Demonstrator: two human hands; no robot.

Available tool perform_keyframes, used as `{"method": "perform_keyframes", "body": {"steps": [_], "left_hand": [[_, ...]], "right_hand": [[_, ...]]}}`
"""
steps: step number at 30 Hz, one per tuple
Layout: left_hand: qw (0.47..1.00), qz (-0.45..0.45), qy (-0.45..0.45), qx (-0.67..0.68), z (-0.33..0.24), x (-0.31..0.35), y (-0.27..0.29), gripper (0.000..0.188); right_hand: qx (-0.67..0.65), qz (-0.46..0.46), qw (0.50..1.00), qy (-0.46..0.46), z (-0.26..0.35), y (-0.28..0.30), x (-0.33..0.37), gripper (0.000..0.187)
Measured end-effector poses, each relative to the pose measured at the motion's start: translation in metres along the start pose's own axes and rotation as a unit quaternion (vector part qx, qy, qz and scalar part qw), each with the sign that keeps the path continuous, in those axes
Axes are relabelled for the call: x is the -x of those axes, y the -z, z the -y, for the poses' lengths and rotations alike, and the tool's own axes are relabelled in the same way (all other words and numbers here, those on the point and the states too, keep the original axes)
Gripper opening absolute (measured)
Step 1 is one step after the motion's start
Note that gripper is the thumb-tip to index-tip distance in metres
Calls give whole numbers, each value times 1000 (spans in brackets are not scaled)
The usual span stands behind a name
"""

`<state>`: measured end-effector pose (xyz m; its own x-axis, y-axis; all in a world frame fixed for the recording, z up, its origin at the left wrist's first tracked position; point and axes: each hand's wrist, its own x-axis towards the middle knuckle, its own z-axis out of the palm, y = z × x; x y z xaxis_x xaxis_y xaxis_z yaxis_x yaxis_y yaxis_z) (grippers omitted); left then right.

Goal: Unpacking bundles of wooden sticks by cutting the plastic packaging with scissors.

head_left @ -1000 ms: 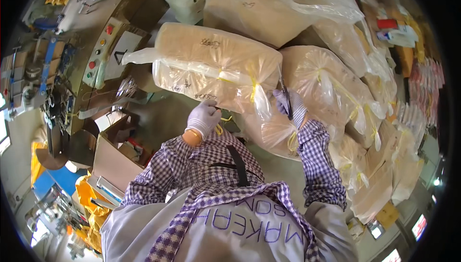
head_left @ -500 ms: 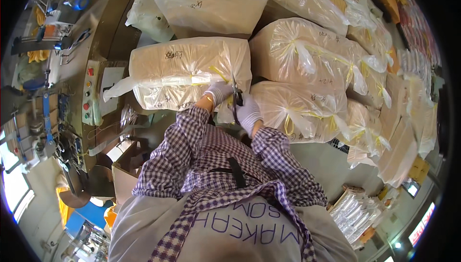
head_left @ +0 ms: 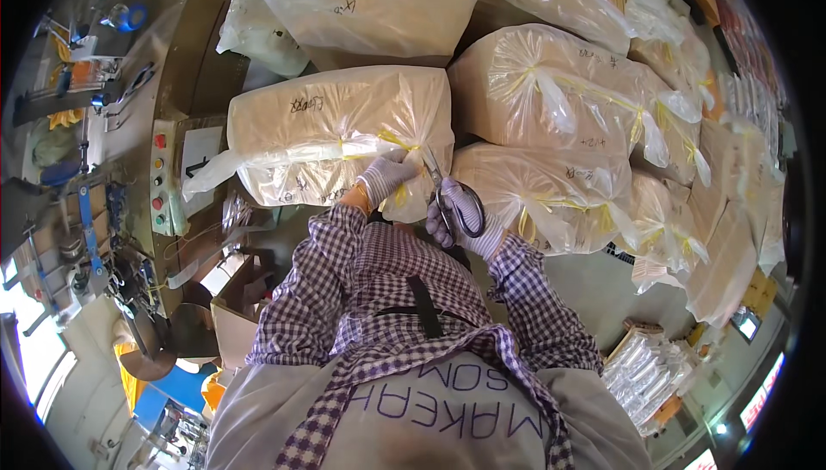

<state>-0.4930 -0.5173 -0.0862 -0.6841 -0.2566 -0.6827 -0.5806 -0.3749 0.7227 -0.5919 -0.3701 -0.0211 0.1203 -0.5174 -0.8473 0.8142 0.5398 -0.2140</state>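
Observation:
A clear plastic bag [head_left: 318,139] wraps a large tan bundle in front of me, gathered and tied with yellow string [head_left: 391,139] near its right end. My left hand [head_left: 386,179], in a striped glove, is closed on the bag's loose plastic below that tie. To its right, my gloved right hand [head_left: 469,222] grips a pair of scissors [head_left: 434,169] by the dark handle loops. Their blades point up and left, with the tips close beside the gathered plastic. Whether the tips touch it I cannot tell.
More wrapped bundles [head_left: 542,194] stand stacked at the right, several with yellow ties. Another large bagged bundle [head_left: 370,18] lies behind. At the left is a machine with a button panel [head_left: 161,177]. An open cardboard box [head_left: 234,319] sits below it.
My right hand has drawn slightly right and toward me. The scissors have turned from nearly edge-on, so a handle loop now shows and the blades lean left. My left hand stays near the tie.

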Motion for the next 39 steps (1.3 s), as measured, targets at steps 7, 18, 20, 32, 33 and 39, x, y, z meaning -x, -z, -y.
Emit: {"method": "perform_keyframes", "body": {"steps": [7, 18, 20, 32, 33, 39], "left_hand": [[999, 4, 23, 27, -1, 2, 0, 33], [999, 9, 21, 39, -5, 5, -2, 32], [999, 14, 20, 47, -3, 4, -2, 32], [1000, 4, -2, 26, 2, 2, -1, 33], [1000, 4, -2, 26, 3, 2, -2, 33], [1000, -6, 0, -7, 0, 1, -6, 31]], "right_hand": [[31, 7, 999, -16, -2, 0, -3, 54], [30, -8, 999, -32, -3, -3, 2, 56], [24, -17, 999, -27, -4, -3, 2, 56], [74, -72, 993, 65, -17, -9, 0, 48], [75, -71, 993, 65, -19, -8, -3, 48], [125, -145, 981, 15, -12, -19, -18, 47]]}}
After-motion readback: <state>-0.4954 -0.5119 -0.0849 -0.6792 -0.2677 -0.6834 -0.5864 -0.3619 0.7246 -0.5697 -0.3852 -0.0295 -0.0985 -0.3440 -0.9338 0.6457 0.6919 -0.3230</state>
